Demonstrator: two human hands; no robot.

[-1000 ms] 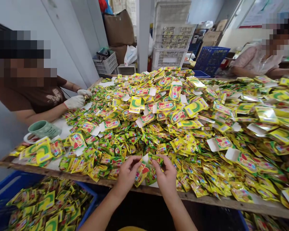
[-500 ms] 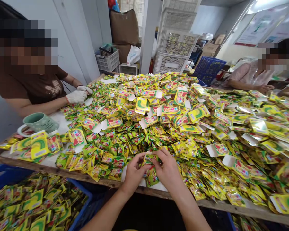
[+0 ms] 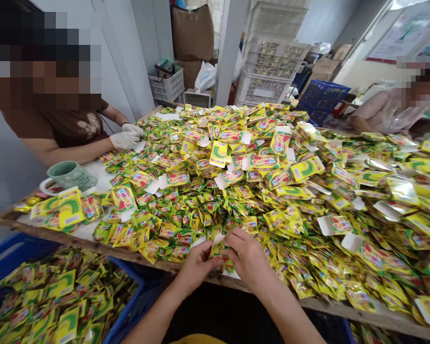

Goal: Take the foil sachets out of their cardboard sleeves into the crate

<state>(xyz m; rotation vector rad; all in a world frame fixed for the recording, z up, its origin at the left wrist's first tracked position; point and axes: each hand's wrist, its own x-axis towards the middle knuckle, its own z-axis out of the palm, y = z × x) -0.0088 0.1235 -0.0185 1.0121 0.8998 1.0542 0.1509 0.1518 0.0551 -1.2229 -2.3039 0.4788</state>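
Near the front edge of the table, my left hand (image 3: 199,262) and my right hand (image 3: 249,254) are close together, fingers closed around a small printed carton (image 3: 219,242). Its white flap points up between them. My right fingers cover much of its top, and I cannot tell whether a sachet is inside it. Green and yellow sachets (image 3: 179,229) lie loose just left of and beyond my hands. Behind them rises a heap of yellow cartons (image 3: 261,162), several with white flaps sticking out.
A green mug (image 3: 71,176) stands at the left by some stacked cartons (image 3: 69,210). Below the table's left edge is a blue crate (image 3: 129,272) full of cartons. A person in white gloves (image 3: 127,138) works at the left; another person (image 3: 383,112) sits far right. White crates (image 3: 265,86) are stacked behind.
The view has shifted, so the table appears moved to the right. A white flap now shows between my hands, where green wrapping showed before. My right fingers have curled in.
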